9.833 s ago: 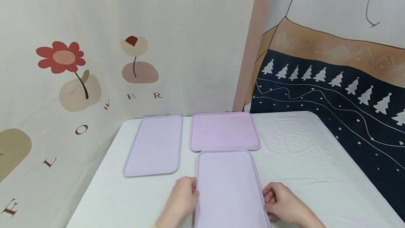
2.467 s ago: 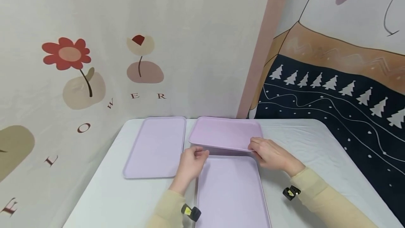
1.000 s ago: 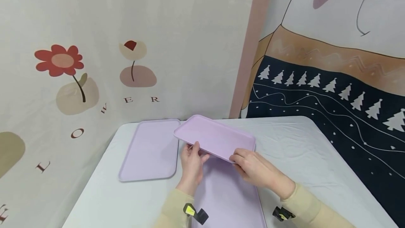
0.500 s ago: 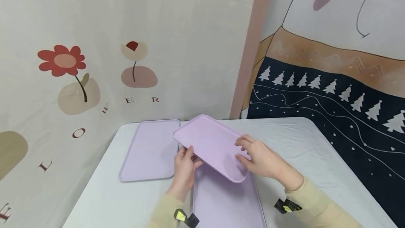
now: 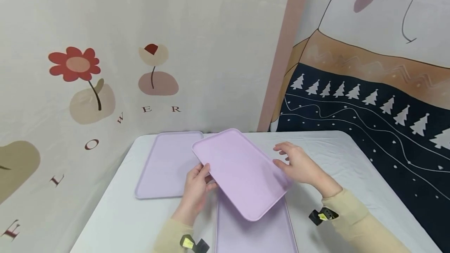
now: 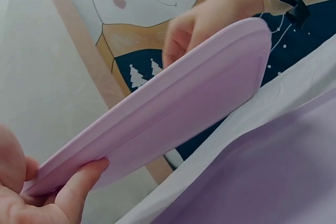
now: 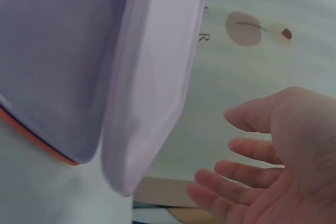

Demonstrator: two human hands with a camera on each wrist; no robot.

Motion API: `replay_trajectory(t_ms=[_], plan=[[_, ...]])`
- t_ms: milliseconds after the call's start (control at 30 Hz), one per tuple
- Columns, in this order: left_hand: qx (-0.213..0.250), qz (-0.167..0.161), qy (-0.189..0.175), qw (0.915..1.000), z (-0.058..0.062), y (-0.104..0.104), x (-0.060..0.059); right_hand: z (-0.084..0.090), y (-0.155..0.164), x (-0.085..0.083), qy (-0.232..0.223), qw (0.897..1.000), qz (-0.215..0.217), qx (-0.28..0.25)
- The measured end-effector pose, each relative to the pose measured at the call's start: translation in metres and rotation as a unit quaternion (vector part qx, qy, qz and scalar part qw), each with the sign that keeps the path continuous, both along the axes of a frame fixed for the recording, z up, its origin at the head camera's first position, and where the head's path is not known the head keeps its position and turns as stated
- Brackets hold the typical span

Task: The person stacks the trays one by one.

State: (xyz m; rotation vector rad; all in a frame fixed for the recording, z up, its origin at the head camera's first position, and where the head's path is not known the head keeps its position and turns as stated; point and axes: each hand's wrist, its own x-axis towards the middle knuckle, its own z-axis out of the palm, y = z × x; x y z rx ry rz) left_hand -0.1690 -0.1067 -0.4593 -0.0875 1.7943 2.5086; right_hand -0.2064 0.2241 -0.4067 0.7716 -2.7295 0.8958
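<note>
Nearest to me, I am seeing a lilac tray (image 5: 256,231) lying flat on the white-covered table (image 5: 337,167), its long side running away from me. In the left wrist view its surface (image 6: 273,182) is filling the lower right.

Just above it, I am watching the left hand (image 5: 197,190) pinching the pink tray (image 5: 240,171) at its left long edge, thumb on top and fingers curled beneath; the left wrist view is showing a fingertip (image 6: 84,179) pressing against the underside of that tray (image 6: 173,119). The pink tray is hanging tilted in the air, turned at an angle over the far end of the lilac tray and not resting on it.

The right hand (image 5: 299,163) is hovering just beside the pink tray's right edge with fingers spread and relaxed, gripping nothing. The right wrist view is confirming this: the palm (image 7: 283,156) is lying open, clearly apart from the tray's rim (image 7: 152,82). Whether a fingertip is brushing the tray in the head view, I cannot tell.

Farther left, a second lilac tray (image 5: 165,165) is lying flat on the table, its right edge partly covered by the raised tray.

Beyond the table, I am noting a flower-printed wall cloth (image 5: 79,65) and a dark cloth with white trees (image 5: 369,104).
</note>
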Motion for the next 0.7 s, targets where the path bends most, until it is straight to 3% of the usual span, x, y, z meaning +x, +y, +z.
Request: replay_trajectory(t_ms=[300, 700], plan=[[0.002, -0.026, -0.013, 0.9996, 0.001, -0.01, 0.0, -0.017, 0.004, -0.007, -0.103, 0.994, -0.031, -0.032], [-0.002, -0.077, -0.025, 0.9967, 0.003, -0.014, -0.003, -0.031, -0.002, -0.004, -0.152, 0.985, -0.046, -0.062]])
